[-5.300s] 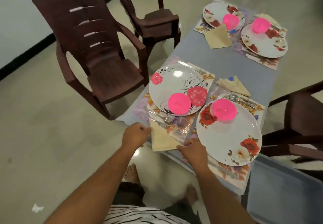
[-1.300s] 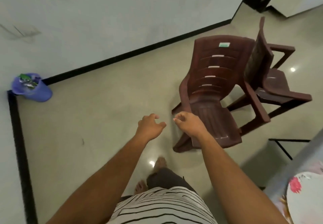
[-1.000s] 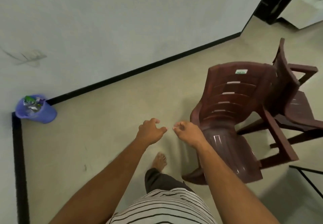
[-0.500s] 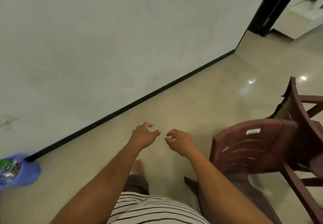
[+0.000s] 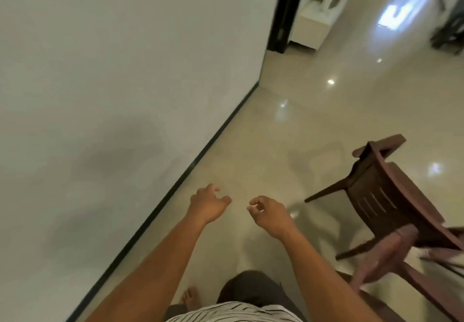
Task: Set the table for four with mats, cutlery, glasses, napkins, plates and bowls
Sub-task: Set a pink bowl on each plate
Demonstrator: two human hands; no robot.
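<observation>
The table and its mats, plates, bowls and cutlery are out of view. My left hand [image 5: 207, 205] and my right hand [image 5: 270, 215] hang in front of me over the bare floor, a hand's width apart. Both have loosely curled fingers and hold nothing.
A pale wall [image 5: 113, 83] with a black skirting line runs along the left. Two brown plastic chairs [image 5: 391, 203] stand close on the right. Shiny beige floor [image 5: 313, 126] stretches ahead to a dark door frame [image 5: 283, 13] and a white low unit [image 5: 319, 18] beyond.
The view has swung away from the set table, past the blue bin, toward the doorway. The chairs have slid to the right edge. Both hands stay empty and loosely curled.
</observation>
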